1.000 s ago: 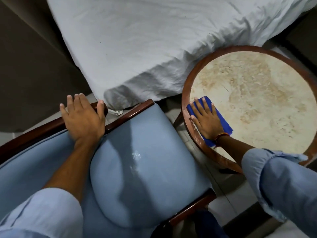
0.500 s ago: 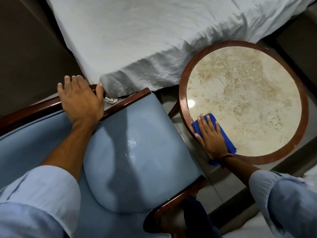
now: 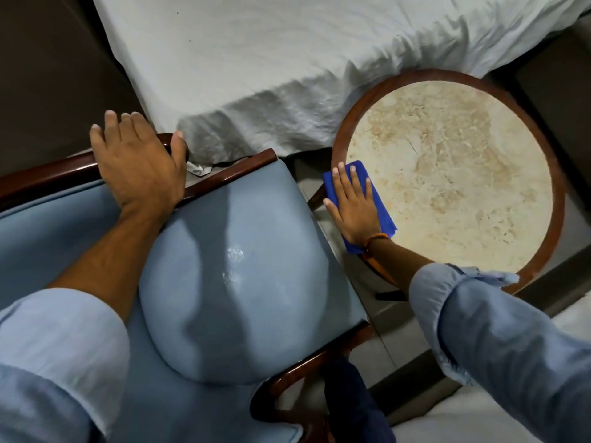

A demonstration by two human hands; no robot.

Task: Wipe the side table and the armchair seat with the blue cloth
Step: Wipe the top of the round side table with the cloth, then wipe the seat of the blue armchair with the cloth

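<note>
The round side table has a beige marble top and a dark wooden rim. My right hand lies flat, fingers spread, pressing the blue cloth onto the table's left edge, over the rim. The armchair seat is a light blue cushion in a dark wooden frame, at lower centre. My left hand rests palm down on the chair's wooden armrest, fingers draped over its end. Both forearms wear rolled light blue sleeves.
A bed with a wrinkled white sheet fills the top, its corner hanging between chair and table. A narrow strip of tiled floor separates the chair from the table. Another white surface lies at bottom right.
My right hand has slid the blue cloth along the table's left rim, first toward me, then back away. My left hand stayed on the armrest. The camera view shifted slightly.
</note>
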